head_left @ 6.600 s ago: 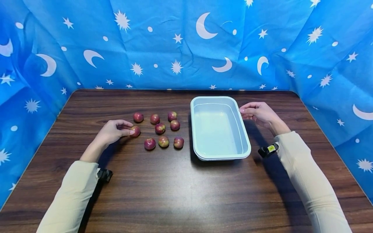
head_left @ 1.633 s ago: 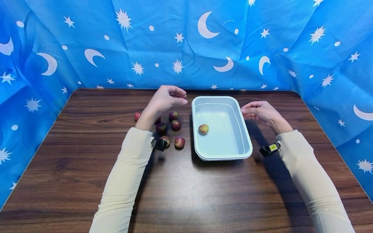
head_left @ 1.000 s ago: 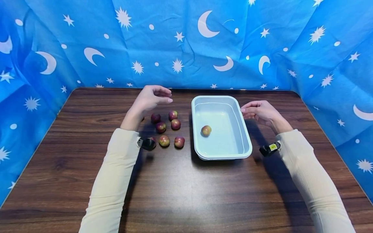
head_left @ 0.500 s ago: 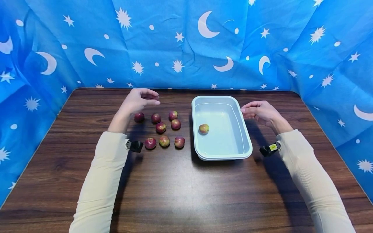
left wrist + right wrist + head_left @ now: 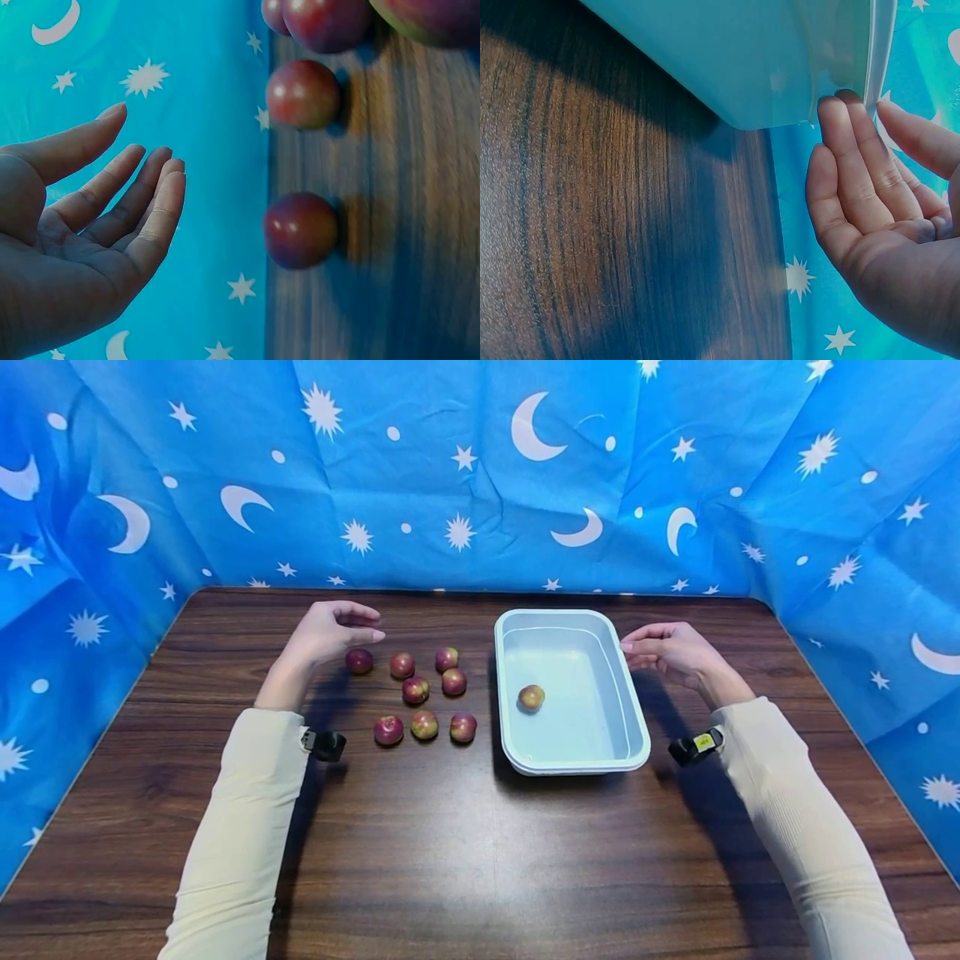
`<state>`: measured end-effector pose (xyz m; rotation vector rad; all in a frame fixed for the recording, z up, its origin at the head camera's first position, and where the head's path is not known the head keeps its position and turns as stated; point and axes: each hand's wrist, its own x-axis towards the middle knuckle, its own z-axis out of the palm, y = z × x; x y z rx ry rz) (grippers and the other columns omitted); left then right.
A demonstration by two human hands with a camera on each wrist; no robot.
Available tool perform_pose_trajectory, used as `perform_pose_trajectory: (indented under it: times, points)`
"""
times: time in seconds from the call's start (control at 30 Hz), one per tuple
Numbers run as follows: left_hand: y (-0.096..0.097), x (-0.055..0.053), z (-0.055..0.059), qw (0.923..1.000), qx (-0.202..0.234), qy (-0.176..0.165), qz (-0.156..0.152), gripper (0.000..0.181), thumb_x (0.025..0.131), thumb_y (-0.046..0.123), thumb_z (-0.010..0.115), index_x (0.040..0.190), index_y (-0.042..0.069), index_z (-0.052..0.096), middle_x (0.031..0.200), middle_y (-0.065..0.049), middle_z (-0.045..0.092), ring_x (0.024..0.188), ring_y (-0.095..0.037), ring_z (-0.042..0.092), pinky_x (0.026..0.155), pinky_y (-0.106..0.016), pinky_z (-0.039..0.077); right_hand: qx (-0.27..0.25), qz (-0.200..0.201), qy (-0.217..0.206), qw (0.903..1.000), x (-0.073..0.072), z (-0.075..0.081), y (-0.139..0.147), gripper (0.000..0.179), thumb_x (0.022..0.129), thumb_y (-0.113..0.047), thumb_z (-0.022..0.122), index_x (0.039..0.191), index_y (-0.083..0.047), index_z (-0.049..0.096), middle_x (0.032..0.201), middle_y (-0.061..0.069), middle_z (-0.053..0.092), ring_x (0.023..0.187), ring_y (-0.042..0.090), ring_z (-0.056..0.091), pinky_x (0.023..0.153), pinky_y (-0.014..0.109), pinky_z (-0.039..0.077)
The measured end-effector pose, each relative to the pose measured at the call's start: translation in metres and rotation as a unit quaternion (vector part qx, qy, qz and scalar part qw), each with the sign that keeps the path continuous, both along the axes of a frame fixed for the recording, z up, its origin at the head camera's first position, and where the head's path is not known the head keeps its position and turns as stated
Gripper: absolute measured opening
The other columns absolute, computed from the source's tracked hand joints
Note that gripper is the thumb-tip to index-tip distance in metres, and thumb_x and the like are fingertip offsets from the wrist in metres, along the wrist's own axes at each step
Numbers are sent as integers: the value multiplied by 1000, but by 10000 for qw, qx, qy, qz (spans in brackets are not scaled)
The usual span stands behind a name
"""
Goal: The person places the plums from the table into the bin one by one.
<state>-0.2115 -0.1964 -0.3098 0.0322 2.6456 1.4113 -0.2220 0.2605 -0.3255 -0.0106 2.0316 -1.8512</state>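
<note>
On my monitor I record eight round fruits [image 5: 416, 690], glossy, dark red with some yellow-green patches, loose on the tabletop [image 5: 480, 860]. A ninth fruit [image 5: 532, 697], more yellow, sits inside the pale rectangular tray [image 5: 573, 735]. I find the left hand [image 5: 326, 631] near the leftmost fruit, fingers loosely spread; the right hand's [image 5: 671, 652] fingers pinch the tray's rim

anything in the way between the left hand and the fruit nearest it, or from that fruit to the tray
Nothing visible stands between the left hand and the nearest fruit. Toward the tray, other fruits lie in line, then its raised rim.
</note>
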Motion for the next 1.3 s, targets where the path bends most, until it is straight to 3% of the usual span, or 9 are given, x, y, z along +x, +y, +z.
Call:
perform_pose_trajectory:
  times: [0.37,0.63,0.9,1.3]
  points:
    - [-21,0,-14,9994,-82,-289,192,41,87,19,63,121,-2,52,119,-21,52,109,-33,46,96,-49,33,-22,-42,33,10000,1,0,-1,10,88,-1,58,86,-2,68,76,8,67,69,18,65,70,31,54]
    - [-32,0,-26,9984,-36,-445,346,44,87,19,63,122,-3,50,118,-23,49,106,-35,46,96,-50,34,20,-66,18,10000,0,-1,-1,10,88,-1,58,87,-2,68,76,8,67,69,18,65,67,29,54]
    - [-41,-5,-37,9981,24,-564,230,44,88,16,63,123,-5,49,117,-22,49,101,-34,49,91,-47,41,-49,-68,12,10000,0,-1,-2,11,88,0,58,86,-2,68,76,8,67,69,18,65,67,29,54]
    - [-41,-9,-51,9973,147,-712,103,50,85,23,67,124,-2,49,121,-21,49,101,-29,45,87,-42,39,118,-95,61,9999,1,-1,-2,9,87,-3,60,88,-2,68,77,7,67,69,18,65,67,28,54]
